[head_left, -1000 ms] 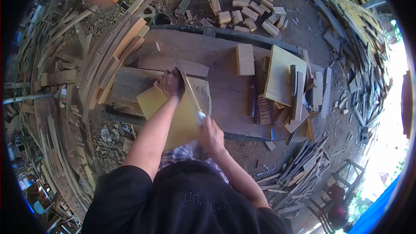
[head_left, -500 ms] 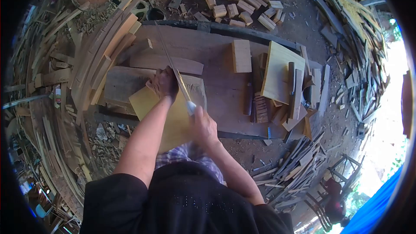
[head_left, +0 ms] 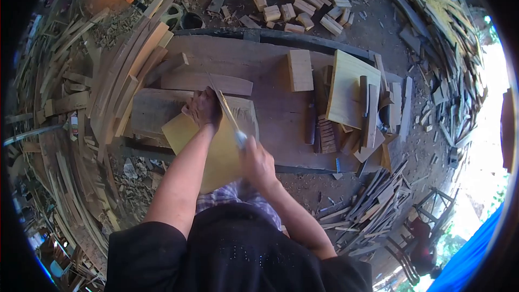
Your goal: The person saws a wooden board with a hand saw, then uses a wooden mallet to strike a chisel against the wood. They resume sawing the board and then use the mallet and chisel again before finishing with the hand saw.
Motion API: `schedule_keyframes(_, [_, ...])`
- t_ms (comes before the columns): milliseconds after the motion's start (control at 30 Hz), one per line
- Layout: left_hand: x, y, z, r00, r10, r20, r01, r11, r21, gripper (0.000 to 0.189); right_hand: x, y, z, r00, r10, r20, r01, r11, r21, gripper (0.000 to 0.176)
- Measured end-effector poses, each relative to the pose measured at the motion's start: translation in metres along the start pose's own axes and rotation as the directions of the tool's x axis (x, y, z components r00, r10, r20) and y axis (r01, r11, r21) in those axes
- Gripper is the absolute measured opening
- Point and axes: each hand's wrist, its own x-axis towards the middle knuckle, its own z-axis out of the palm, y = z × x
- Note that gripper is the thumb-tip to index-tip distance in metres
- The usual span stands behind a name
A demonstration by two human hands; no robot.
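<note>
My right hand [head_left: 258, 165], slightly blurred, is closed around the pale handle [head_left: 240, 139] of a handsaw [head_left: 225, 109]. The thin blade slants up and left from it, seen nearly edge-on. Just left of the blade, my left hand [head_left: 204, 109] bears down with bent fingers on the far end of a yellowish wooden board [head_left: 208, 154]. That board lies slanted over a thick wooden block [head_left: 154, 111] and reaches back to my lap. Where the blade meets the board is partly hidden by my left hand.
Beyond the block lies a curved plank [head_left: 208, 83] on the low bench [head_left: 278, 124]. To the right are an upright wood block [head_left: 300, 70], a light square board [head_left: 348, 89] and dark offcuts. Long planks [head_left: 127, 75] are stacked at left; small blocks [head_left: 305, 8] litter the ground ahead.
The handsaw has been drawn back toward my body, its tip now much closer to my left hand. My right hand has shifted slightly back; my left hand stays in place.
</note>
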Motion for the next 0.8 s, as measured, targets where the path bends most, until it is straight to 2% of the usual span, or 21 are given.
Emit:
schedule_keyframes(33, [0.0,0.003,-0.003,1.0,0.009,0.004,-0.009,1.0,-0.007,0.038,-0.023,0.003,-0.011,0.999,0.03,0.02,-0.03,1.0,-0.009,0.021])
schedule_keyframes(100, [-0.001,0.006,-0.003,0.994,-0.044,-0.104,0.038,0.998,-0.053,0.039,-0.087,0.02,-0.033,0.995,0.095,0.026,-0.094,0.994,-0.052,0.027])
schedule_keyframes(167, [-0.001,0.003,0.002,0.996,-0.046,-0.082,0.043,0.998,-0.041,0.038,-0.132,0.014,-0.068,0.973,0.21,0.092,-0.202,0.975,-0.092,0.027])
schedule_keyframes(200, [0.0,0.002,0.003,0.996,-0.046,-0.08,0.044,0.999,-0.03,0.037,-0.128,0.015,-0.069,0.972,0.211,0.1,-0.202,0.975,-0.096,0.027])
schedule_keyframes(267, [0.0,0.003,0.002,0.995,-0.034,-0.092,0.03,0.999,-0.04,0.037,-0.115,0.024,-0.065,0.991,0.105,0.079,-0.098,0.991,-0.091,0.026])
schedule_keyframes(300, [0.0,0.004,0.0,0.994,-0.021,-0.107,0.015,0.999,-0.05,0.037,-0.089,0.03,-0.048,0.994,0.063,0.095,-0.054,0.994,-0.094,0.026])
schedule_keyframes(333, [0.001,0.003,0.001,0.993,-0.022,-0.116,0.017,0.999,-0.045,0.037,-0.056,0.029,-0.029,0.999,-0.001,0.047,0.004,0.997,-0.076,0.025])
schedule_keyframes(400, [-0.001,-0.001,0.007,0.994,0.028,-0.102,-0.023,0.999,0.048,0.038,-0.01,0.019,-0.005,0.998,-0.009,0.065,0.012,0.999,-0.04,0.026])
schedule_keyframes(467, [0.002,-0.007,0.011,0.993,0.021,-0.113,-0.018,1.0,0.022,0.038,0.003,0.006,-0.003,1.0,0.017,0.016,-0.017,0.999,0.04,0.021])
schedule_keyframes(533, [0.004,-0.001,0.012,0.994,0.015,-0.11,-0.018,0.999,-0.028,0.038,-0.044,0.008,-0.027,0.993,0.106,0.047,-0.107,0.994,0.017,0.024])
schedule_keyframes(633, [0.001,0.001,0.004,0.999,-0.039,-0.038,0.04,0.999,0.014,0.039,-0.121,0.007,-0.076,0.956,0.269,0.117,-0.262,0.962,-0.071,0.025])
schedule_keyframes(733, [0.002,0.0,0.008,0.992,-0.001,-0.127,0.001,1.0,0.0,0.038,-0.111,0.018,-0.074,0.974,0.185,0.131,-0.18,0.982,-0.052,0.024])
schedule_keyframes(767, [0.001,0.0,0.008,0.993,-0.01,-0.116,0.006,0.999,-0.033,0.037,-0.089,0.027,-0.053,0.994,0.074,0.085,-0.069,0.996,-0.065,0.025])
schedule_keyframes(800, [0.002,0.001,0.005,0.993,-0.019,-0.113,0.012,0.998,-0.066,0.037,-0.056,0.024,-0.034,0.997,0.031,0.075,-0.027,0.998,-0.051,0.025])
